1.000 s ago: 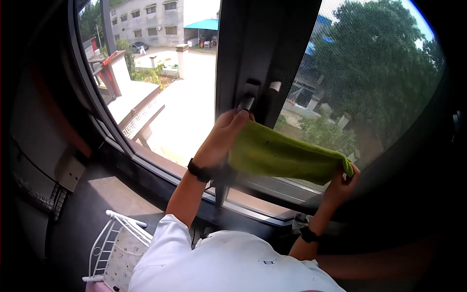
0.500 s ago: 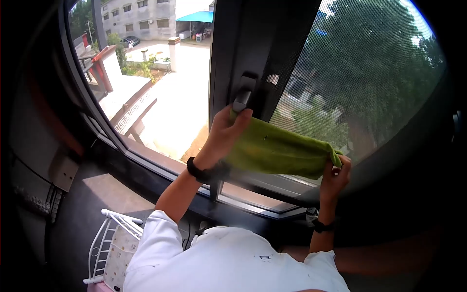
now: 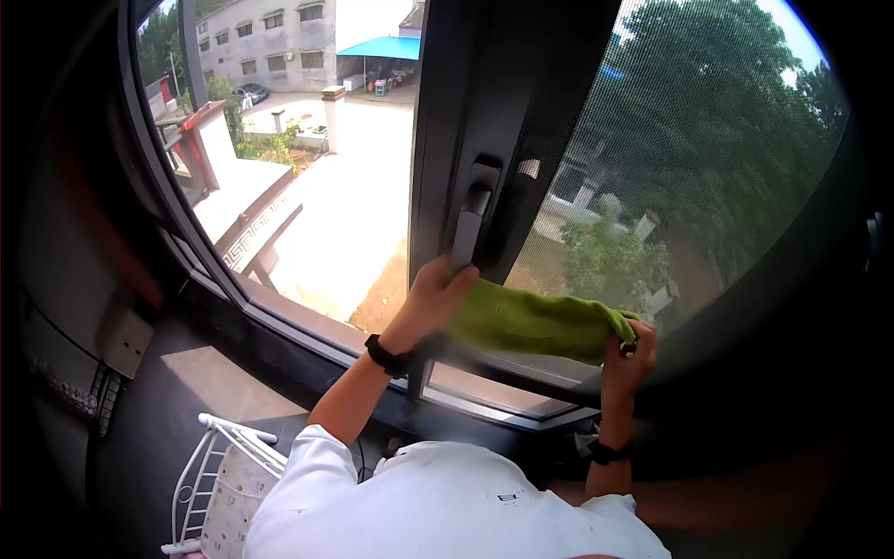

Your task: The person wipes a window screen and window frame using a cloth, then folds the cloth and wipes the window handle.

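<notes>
A green cloth (image 3: 535, 321) is stretched sideways between my two hands, in front of the window. My left hand (image 3: 430, 300) pinches its left end, just beneath the lower tip of the dark window handle (image 3: 468, 224); whether the fingers touch the handle I cannot tell. At the right, the bunched corner of the cloth is gripped by my right hand (image 3: 631, 359), with the fingers curled round it. Behind the cloth stand the dark window frame (image 3: 494, 84) and the mesh screen (image 3: 708, 158).
A white metal-railed chair (image 3: 209, 484) with a patterned pad stands at lower left. The window sill (image 3: 345, 349) runs below the panes. Outside are a paved yard (image 3: 335, 224), a grey building (image 3: 270, 47) and trees (image 3: 717, 102).
Both hands and the cloth have moved lower relative to the window handle, so more of the handle shows. The cloth is still held at both ends and looks narrower.
</notes>
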`<state>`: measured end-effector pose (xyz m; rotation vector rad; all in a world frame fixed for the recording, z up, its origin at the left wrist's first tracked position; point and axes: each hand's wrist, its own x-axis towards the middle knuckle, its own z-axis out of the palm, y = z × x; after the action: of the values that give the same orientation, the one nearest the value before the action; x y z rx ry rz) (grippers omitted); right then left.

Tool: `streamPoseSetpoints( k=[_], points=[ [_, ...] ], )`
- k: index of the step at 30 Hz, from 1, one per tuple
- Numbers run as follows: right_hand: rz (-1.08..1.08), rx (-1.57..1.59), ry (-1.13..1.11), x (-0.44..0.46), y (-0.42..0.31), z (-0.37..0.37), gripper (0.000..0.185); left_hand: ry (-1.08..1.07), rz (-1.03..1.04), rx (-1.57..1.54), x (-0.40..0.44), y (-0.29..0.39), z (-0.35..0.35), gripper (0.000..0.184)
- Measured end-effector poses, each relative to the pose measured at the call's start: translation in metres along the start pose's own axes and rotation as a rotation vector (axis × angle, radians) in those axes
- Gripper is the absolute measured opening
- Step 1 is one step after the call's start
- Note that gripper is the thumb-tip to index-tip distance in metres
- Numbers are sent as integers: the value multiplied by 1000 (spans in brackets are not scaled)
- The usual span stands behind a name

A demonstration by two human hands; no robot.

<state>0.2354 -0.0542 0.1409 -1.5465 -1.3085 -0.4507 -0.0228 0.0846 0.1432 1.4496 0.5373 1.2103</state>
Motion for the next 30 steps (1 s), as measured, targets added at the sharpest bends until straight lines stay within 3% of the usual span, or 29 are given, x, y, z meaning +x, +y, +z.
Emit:
streamPoseSetpoints(
  k=[5, 8, 9, 15, 17, 20, 23, 26, 30],
  points=[
    [-59, 33, 199, 22, -25, -15, 15, -7, 10, 1, 12, 35, 3, 20],
    [7, 19, 159, 23, -17, -8, 14, 6, 107, -64, 13, 26, 4, 24],
    [89, 36, 139, 21, -11, -2, 15, 19, 94, -99, 10, 16, 5, 24],
    [86, 14, 38, -30, 14, 23, 17, 105, -29, -22, -9, -17, 4, 31],
    [88, 38, 20, -46, 10, 24, 17, 69, 37, -6, -8, -11, 3, 17],
    [95, 113, 18, -38, -2, 17, 16, 41, 205, 163, 10, 9, 2, 29],
    [67, 178, 80, -18, -11, 3, 14, 47, 165, 60, 17, 38, 9, 28],
    [75, 196, 122, -17, -13, -9, 12, 92, 119, 38, 11, 31, 14, 13],
    [99, 210, 90, -24, -10, -4, 12, 133, 83, 32, 5, 13, 16, 13]
  ],
)
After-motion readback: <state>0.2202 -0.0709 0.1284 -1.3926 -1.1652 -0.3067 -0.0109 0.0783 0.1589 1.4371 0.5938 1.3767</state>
